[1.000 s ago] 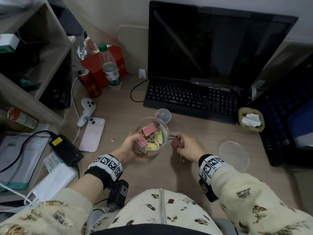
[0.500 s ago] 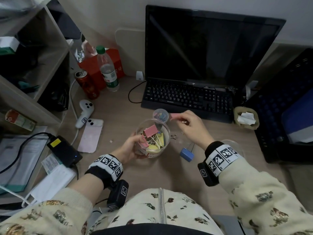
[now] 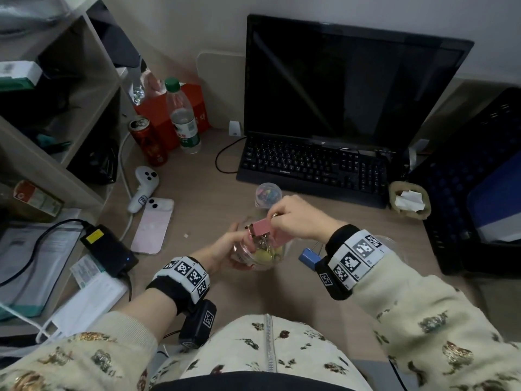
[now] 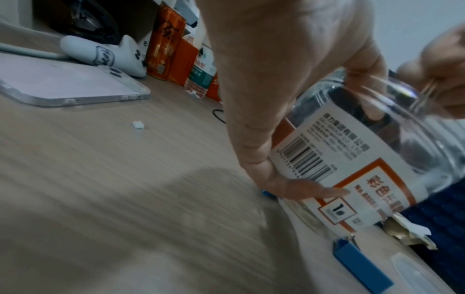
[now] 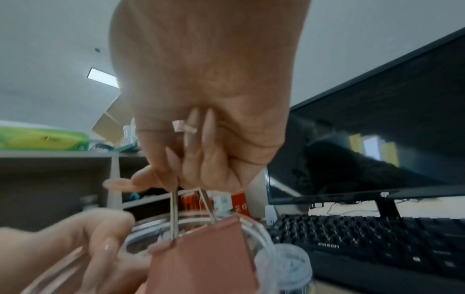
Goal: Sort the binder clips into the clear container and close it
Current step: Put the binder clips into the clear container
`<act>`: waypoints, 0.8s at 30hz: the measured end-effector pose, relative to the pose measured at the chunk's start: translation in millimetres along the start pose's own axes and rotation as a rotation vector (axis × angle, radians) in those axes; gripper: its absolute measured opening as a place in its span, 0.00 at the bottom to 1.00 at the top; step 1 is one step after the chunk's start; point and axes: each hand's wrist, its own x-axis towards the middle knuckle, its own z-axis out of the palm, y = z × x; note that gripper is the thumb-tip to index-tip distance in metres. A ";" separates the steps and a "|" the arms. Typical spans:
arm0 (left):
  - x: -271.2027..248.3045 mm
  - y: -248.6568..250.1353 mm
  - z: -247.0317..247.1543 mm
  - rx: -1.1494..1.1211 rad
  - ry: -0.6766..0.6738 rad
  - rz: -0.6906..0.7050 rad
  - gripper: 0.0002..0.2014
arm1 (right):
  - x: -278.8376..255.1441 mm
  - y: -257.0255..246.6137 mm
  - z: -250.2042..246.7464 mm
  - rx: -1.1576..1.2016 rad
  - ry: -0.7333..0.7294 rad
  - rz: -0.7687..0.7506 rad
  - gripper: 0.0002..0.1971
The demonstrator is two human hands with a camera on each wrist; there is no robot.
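My left hand point(image 3: 225, 246) grips the clear container point(image 3: 260, 262) from the left and tilts it; its label point(image 4: 327, 159) faces the left wrist camera. Several pink and yellow binder clips lie inside. My right hand point(image 3: 294, 218) pinches the wire handles of a pink binder clip point(image 3: 280, 239), which hangs at the container's mouth point(image 5: 254, 228). The same pink clip point(image 5: 208, 262) shows under my fingers point(image 5: 198, 159) in the right wrist view. A blue binder clip point(image 3: 308, 256) lies on the desk right of the container. The clear lid point(image 3: 393, 241) is mostly hidden behind my right wrist.
A small round tub of coloured bits point(image 3: 268, 192) stands just behind the container, before the keyboard point(image 3: 313, 167). A pink phone point(image 3: 152, 228), white controller point(image 3: 143, 187), can point(image 3: 148, 141) and bottle point(image 3: 183, 117) sit to the left. A black crate point(image 3: 473, 193) stands at the right.
My right hand lifted a pink clip from the desk right of the container, swung it up and back, and now holds it at the container's mouth. The left hand kept its grip.
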 end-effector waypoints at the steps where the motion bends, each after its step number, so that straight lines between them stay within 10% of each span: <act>1: -0.9 0.2 2.3 0.017 -0.019 -0.005 0.56 | 3.5 -1.9 5.0 -0.033 -0.048 0.035 0.08; 8: -6.3 1.6 11.2 0.080 -0.137 -0.014 0.34 | 14.7 9.4 35.8 -0.242 -0.284 0.072 0.10; 14: -5.5 3.5 7.7 0.027 -0.105 -0.031 0.41 | 10.2 14.8 30.5 -0.190 -0.192 -0.113 0.26; 24: 6.3 1.2 -7.2 -0.092 0.011 -0.035 0.38 | 17.7 87.3 1.6 0.013 0.451 0.128 0.10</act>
